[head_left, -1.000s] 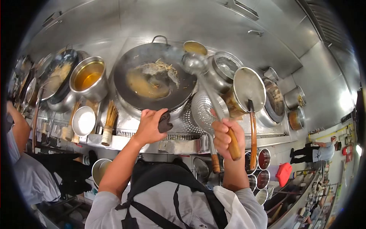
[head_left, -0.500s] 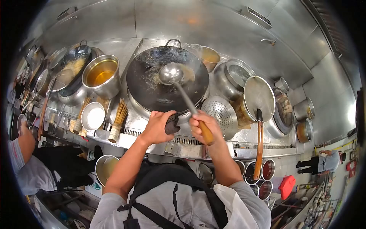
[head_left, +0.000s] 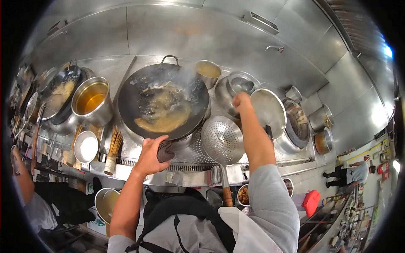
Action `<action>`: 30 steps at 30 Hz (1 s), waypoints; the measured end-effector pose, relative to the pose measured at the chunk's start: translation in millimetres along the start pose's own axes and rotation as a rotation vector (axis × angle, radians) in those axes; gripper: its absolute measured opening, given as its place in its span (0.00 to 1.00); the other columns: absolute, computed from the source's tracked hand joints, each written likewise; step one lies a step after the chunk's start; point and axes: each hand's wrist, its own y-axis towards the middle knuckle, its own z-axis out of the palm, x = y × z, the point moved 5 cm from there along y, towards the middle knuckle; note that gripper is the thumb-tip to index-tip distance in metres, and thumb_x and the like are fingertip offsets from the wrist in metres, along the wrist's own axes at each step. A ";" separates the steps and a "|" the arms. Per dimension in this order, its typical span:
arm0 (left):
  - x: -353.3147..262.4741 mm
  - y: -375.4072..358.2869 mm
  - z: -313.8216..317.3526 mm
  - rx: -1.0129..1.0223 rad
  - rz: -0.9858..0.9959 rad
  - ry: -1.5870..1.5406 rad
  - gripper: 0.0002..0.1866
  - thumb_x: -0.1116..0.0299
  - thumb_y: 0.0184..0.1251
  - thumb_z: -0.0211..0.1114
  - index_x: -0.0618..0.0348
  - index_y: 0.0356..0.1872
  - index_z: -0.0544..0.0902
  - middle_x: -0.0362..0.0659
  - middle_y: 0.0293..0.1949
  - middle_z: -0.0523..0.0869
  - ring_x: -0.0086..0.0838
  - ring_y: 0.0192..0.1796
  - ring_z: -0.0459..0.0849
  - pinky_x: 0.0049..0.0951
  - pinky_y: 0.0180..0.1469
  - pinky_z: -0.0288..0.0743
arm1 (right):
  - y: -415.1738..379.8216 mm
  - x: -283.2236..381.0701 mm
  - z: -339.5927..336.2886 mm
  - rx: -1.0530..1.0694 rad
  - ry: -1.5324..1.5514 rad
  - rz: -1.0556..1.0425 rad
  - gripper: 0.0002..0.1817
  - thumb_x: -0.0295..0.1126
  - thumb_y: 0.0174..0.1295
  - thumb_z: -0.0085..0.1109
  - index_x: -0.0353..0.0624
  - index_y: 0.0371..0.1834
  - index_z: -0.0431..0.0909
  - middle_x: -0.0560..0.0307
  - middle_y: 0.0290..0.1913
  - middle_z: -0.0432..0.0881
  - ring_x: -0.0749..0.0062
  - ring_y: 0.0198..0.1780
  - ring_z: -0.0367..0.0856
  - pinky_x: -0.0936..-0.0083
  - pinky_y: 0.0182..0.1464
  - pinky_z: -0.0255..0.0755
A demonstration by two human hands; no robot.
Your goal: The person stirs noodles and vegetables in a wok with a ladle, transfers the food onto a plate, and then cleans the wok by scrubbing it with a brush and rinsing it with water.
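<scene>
My left hand is closed on a dark folded cloth at the near rim of a large black wok. Steam rises from the wok, where yellowish-brown liquid and pale shreds lie. Stretched out to the right, my right hand is a fist around the ladle's handle, mostly hidden by the hand. The ladle's bowl is down in a metal pot behind the wok. Just right of my forearm rests a round mesh strainer.
A perforated skimmer lies right of the wok. Left stand a pot of amber oil, a white bowl and a bamboo brush. A pot of cloudy liquid is behind. A co-worker's arm shows at far left.
My right hand has swung the ladle from over the wok to the pot at the right. The liquid in the wok is uncovered. The view has shifted right.
</scene>
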 end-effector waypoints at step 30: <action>-17.3 0.2 -3.0 -0.278 -0.256 -1.152 0.29 0.66 0.50 0.65 0.57 0.58 0.71 0.46 0.46 0.83 0.42 0.58 0.76 0.39 0.52 0.75 | -397.7 -115.0 33.4 0.856 1.011 1.059 0.12 0.31 0.66 0.49 0.30 0.43 0.70 0.65 0.26 0.69 0.82 0.22 0.69 0.80 0.24 0.68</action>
